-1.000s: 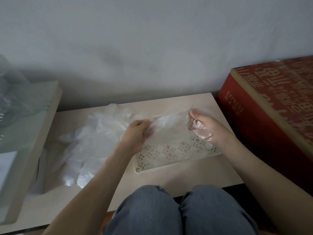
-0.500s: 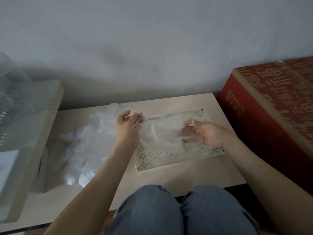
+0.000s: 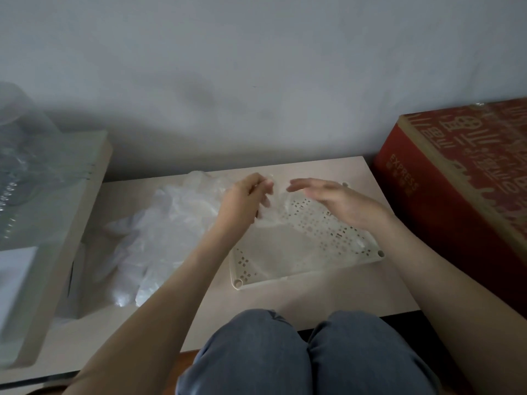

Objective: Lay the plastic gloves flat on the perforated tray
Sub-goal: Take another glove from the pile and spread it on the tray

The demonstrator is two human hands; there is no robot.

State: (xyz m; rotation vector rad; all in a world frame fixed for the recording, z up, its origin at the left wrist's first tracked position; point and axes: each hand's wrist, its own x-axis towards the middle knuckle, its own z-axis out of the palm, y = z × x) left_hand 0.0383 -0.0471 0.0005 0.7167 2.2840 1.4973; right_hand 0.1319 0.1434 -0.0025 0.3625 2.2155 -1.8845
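A cream perforated tray (image 3: 336, 269) lies on the low table in front of my knees. A clear plastic glove (image 3: 288, 240) is draped over its left and middle part. My left hand (image 3: 242, 203) pinches the glove's far edge above the tray's far left corner. My right hand (image 3: 333, 198) hovers over the tray's far side with fingers straight, pointing left, holding nothing. A heap of clear plastic gloves (image 3: 159, 232) lies on the table left of the tray.
A red printed cardboard box (image 3: 462, 189) stands right of the table (image 3: 328, 303). On the left is a raised glass-topped surface (image 3: 42, 223) with a clear bag on it. A grey wall is close behind. My knees are at the table's near edge.
My left hand has carried the glove's edge away from me to the tray's far left. My right hand has let go of the glove, opened and lifted toward my left hand.
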